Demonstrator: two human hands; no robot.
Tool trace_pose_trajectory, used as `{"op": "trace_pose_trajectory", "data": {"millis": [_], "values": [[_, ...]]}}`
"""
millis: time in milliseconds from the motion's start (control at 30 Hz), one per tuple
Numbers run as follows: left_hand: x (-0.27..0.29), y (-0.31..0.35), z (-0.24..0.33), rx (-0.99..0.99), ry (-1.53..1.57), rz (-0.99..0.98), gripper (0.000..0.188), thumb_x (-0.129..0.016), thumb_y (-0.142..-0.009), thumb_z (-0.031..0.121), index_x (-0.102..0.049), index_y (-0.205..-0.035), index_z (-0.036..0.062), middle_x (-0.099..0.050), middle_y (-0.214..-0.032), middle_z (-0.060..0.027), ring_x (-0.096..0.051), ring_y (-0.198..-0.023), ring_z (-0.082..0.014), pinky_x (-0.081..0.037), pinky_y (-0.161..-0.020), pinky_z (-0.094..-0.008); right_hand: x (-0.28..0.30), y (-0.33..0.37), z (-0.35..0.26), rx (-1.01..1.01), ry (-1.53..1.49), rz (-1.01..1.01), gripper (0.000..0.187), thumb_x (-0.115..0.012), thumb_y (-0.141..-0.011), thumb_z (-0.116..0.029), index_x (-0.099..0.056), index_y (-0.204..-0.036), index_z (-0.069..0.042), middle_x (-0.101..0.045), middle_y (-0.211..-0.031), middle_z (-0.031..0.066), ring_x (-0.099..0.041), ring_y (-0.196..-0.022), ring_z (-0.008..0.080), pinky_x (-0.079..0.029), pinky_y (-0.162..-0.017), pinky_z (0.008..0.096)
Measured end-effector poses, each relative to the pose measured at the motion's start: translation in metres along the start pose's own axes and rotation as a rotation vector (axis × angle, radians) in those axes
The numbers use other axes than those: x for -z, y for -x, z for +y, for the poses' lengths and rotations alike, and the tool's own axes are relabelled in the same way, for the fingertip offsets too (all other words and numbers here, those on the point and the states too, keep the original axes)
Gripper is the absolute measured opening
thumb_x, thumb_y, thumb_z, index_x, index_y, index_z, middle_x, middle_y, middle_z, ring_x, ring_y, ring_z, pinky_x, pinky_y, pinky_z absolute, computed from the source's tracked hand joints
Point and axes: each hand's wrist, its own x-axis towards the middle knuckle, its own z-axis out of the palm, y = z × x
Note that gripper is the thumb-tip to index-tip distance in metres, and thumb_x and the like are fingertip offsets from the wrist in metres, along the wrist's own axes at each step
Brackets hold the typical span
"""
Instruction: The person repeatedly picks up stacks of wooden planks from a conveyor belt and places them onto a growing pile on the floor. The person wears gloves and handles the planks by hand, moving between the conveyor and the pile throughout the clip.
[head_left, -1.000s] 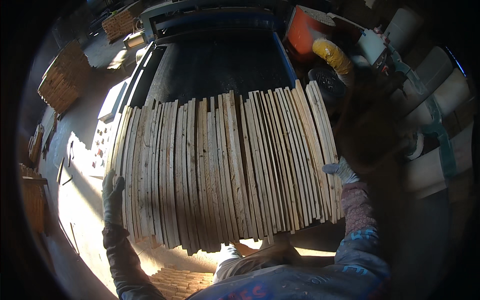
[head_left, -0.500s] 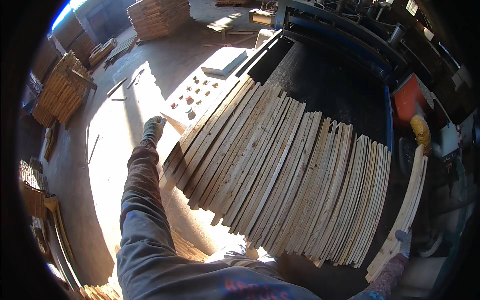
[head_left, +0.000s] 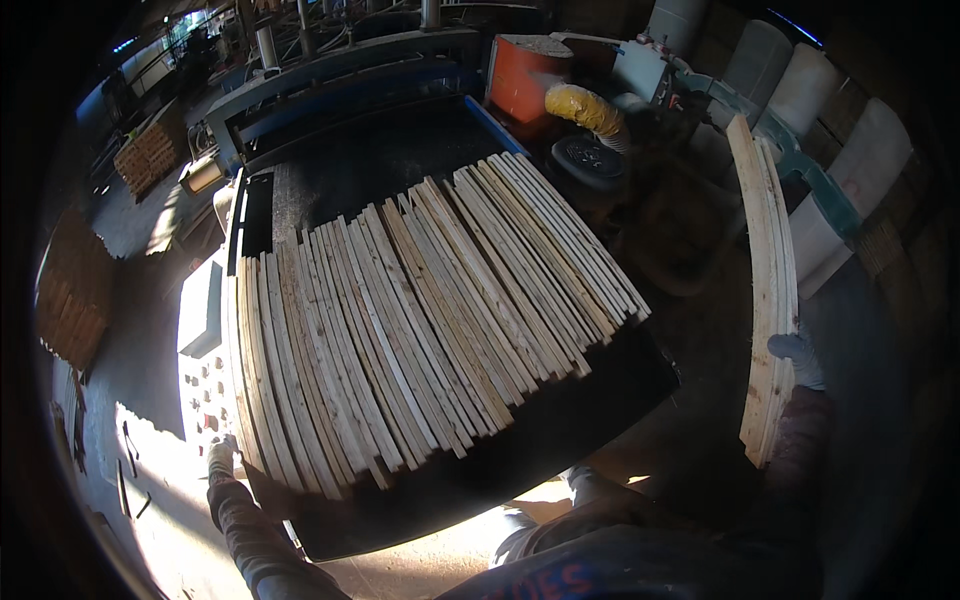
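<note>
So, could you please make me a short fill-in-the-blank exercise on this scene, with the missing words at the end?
1. The gripping hand, which holds the separate boards, is the person's ____ one.
2. The other hand is near a button panel whose colour is ____.
3. The row of boards lies on a flat bed coloured ____.
4. Beside the orange container, the thick hose shows a ____ section.

Missing words: right; white; black; yellow.

Pale gloves [head_left: 799, 360], dark sleeves [head_left: 250, 535], reddish lettering [head_left: 562, 579]
</note>
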Motion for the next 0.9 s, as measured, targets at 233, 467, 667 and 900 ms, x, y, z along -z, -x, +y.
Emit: {"op": "trace_pose_trajectory", "data": {"millis": [233, 467, 667, 900], "values": [[0.063, 0.373, -0.101, -0.171, 0.881, 0.49, 0.03, -0.06, -0.105, 0.032, -0.064, -0.093, 0.005, -0.051, -0.08, 0.0031, -0.043, -0.073, -0.012, -0.039, -0.066, -0.0322, 0.09, 0.227, 0.126, -0.19, -0.352, -0.101, 0.022, -0.074, -0.092, -0.02, -0.073, -0.102, 0.0, -0.076, -0.094, 0.0109, -0.074, -0.088, 0.02, -0.062, -0.084, 0.0321], [0.091, 0.827, -0.129, -0.264, 1.104, 0.405, 0.025, -0.064, -0.103, 0.024, -0.07, -0.115, 0.0032, -0.062, -0.095, 0.0036, -0.051, -0.082, -0.0072, -0.043, -0.072, -0.0244, 0.184, 0.438, 0.208, -0.134, -0.617, -0.147, 0.019, -0.069, -0.094, -0.017, -0.073, -0.105, -0.002, -0.075, -0.106, 0.0081, -0.071, -0.1, 0.0177, -0.058, -0.093, 0.0323], [0.147, 1.196, -0.036, -0.274, 1.227, -0.159, 0.017, -0.067, -0.101, 0.011, -0.07, -0.117, 0.0043, -0.067, -0.094, 0.0021, -0.059, -0.084, -0.0063, -0.048, -0.074, -0.022, 0.171, 0.586, 0.135, 0.081, -0.614, -0.534, 0.026, -0.06, -0.102, -0.019, -0.071, -0.118, 0.0, -0.074, -0.117, 0.0085, -0.069, -0.111, 0.0179, -0.054, -0.102, 0.032], [0.155, 1.298, 0.078, -0.273, 1.133, -0.575, 0.112, -0.089, -0.084, 0.032, -0.014, -0.165, 0.0089, -0.042, -0.15, -0.0159, -0.051, -0.13, -0.0262, -0.048, -0.105, -0.0392, 0.067, 0.714, -0.087, -0.228, -0.48, -0.952, 0.035, -0.07, -0.098, -0.028, -0.073, -0.122, -0.003, -0.075, -0.112, 0.007, -0.069, -0.111, 0.0183, -0.051, -0.106, 0.0311]]}}
